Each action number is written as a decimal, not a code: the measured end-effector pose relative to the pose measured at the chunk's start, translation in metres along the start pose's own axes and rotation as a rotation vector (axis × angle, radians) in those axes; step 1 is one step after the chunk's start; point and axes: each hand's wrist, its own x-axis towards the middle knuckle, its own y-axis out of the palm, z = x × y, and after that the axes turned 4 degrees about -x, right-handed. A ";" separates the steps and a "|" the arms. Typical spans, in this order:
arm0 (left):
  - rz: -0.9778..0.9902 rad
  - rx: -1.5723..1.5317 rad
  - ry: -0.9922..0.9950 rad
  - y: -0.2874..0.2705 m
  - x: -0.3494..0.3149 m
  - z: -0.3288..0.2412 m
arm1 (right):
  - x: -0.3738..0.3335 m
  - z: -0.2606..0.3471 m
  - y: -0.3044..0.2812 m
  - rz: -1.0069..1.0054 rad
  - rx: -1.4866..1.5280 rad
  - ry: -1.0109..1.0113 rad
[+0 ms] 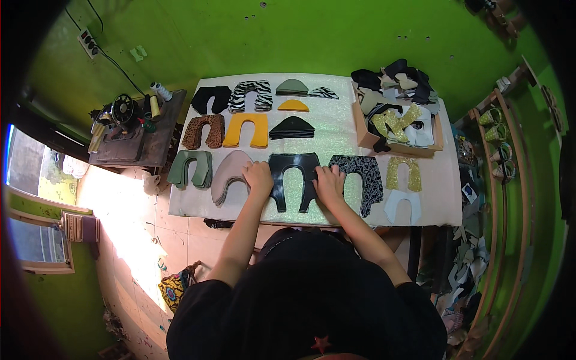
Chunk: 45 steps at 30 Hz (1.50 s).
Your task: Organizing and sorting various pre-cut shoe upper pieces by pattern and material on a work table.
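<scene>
In front of me on the table lies a stack of glossy black U-shaped cut pieces (pixel 294 162), its legs toward me. My left hand (pixel 258 178) grips its left edge with bent fingers, close against a stack of pale pink U-shaped pieces (pixel 228 171). At its right edge, my right hand (pixel 329 185) is closed with curled fingers, beside a stack of black-and-white patterned pieces (pixel 371 180). Both thumbs are mostly hidden. Farther left sits a green U-shaped stack (pixel 191 168); on the right are gold glitter (pixel 404 173) and white pieces (pixel 403 207).
Leopard (pixel 204 132), yellow (pixel 246 130) and zebra-print stacks (pixel 251 96) fill the table's far left, beside rounded pieces (pixel 292 128). A cardboard box (pixel 399 146) of scraps stands far right. A sewing machine (pixel 123 114) is left; a wooden rack (pixel 501 198) is right.
</scene>
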 end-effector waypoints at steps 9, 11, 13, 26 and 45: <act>-0.069 -0.130 0.121 -0.007 -0.023 -0.030 | -0.019 -0.001 0.004 -0.015 -0.055 -0.027; -0.118 -0.115 0.148 0.000 -0.025 -0.035 | -0.020 -0.004 0.005 -0.003 -0.041 -0.027; -0.169 -0.099 0.167 0.017 -0.023 -0.033 | -0.020 -0.003 0.002 0.009 -0.025 -0.036; 0.090 0.061 0.010 0.015 -0.008 -0.049 | -0.018 -0.052 -0.029 -0.109 0.190 -0.117; -0.154 -0.510 0.439 -0.039 0.006 -0.241 | 0.061 -0.246 -0.114 -0.169 0.048 0.344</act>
